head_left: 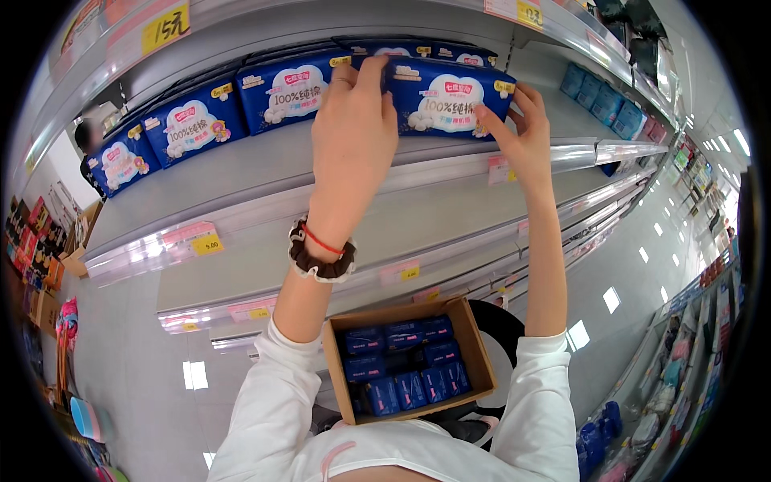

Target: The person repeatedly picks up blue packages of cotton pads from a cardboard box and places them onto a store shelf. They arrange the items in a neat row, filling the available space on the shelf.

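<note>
A blue pack of sanitary pads (442,100) with a white cloud-shaped label stands upright on the shelf, and both my hands are on it. My right hand (524,132) grips its right end, thumb on the front face and fingers bent behind the edge. At its upper left corner, my left hand (353,112) has its fingers curled over the edge, hiding part of that side. Just left stands a matching pack (285,92), partly covered by my left hand. Further left along the row are two more, a blue pack (194,122) and an end pack (124,161).
Below me an open cardboard box (331,365) holds several blue packs. A price-tag rail (257,210) edges the shelf (265,165); another shelf rail (241,309) juts out lower. Light blue packs (598,100) stand at the far right. Stocked shelves line the right side of the aisle.
</note>
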The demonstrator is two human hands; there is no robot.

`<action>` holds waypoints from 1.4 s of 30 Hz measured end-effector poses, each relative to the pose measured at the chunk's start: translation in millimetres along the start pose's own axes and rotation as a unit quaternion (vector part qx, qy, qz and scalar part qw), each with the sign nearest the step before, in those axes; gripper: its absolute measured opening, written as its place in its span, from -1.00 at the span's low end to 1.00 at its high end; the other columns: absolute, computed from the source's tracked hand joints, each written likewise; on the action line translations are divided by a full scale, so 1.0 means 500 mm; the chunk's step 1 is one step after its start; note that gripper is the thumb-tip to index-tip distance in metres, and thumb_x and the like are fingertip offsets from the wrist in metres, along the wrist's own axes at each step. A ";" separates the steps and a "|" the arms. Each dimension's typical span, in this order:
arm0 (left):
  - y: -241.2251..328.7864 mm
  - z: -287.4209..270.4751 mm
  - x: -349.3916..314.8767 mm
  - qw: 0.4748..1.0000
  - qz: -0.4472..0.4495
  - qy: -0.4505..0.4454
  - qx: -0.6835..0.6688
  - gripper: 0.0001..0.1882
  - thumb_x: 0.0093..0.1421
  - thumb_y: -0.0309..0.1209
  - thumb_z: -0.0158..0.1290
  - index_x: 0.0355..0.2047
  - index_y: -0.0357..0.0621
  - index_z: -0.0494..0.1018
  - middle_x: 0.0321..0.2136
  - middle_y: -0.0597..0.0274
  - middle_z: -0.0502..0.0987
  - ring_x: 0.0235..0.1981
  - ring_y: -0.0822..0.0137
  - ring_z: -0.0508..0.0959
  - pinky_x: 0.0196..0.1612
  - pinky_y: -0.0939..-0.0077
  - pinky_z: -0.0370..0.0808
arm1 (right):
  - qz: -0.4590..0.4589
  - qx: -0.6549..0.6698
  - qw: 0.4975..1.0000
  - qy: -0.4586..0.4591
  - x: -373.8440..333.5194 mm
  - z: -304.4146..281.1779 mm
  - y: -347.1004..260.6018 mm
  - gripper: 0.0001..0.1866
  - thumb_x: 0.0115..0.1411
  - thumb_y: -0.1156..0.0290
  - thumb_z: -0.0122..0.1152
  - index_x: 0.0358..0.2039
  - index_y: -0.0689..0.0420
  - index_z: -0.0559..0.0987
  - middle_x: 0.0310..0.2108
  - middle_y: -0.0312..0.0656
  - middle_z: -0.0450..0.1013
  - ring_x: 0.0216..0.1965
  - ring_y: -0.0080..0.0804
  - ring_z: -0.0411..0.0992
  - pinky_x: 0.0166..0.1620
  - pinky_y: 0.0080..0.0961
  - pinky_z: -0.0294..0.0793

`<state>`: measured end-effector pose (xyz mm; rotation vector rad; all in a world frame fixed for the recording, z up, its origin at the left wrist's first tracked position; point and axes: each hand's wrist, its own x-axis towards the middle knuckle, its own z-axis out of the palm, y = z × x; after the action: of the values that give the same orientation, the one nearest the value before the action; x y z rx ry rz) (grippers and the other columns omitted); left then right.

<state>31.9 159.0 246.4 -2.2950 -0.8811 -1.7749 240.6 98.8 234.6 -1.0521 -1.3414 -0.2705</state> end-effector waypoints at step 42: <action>-0.038 0.029 -0.022 0.917 0.104 -0.339 0.180 -0.69 0.29 -0.27 -0.19 0.00 0.08 0.41 -0.18 0.12 0.47 -0.09 0.03 0.45 0.05 0.22 0.38 | 0.065 -0.200 0.941 -0.266 0.065 0.042 0.061 -0.09 -0.11 0.08 0.35 0.21 0.27 0.25 0.11 0.10 0.34 0.10 -0.05 0.35 0.09 -0.33 0.34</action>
<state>32.8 176.7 226.9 -2.6230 -0.8959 -0.6381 257.2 143.5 246.6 -1.6316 -1.7306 -0.1678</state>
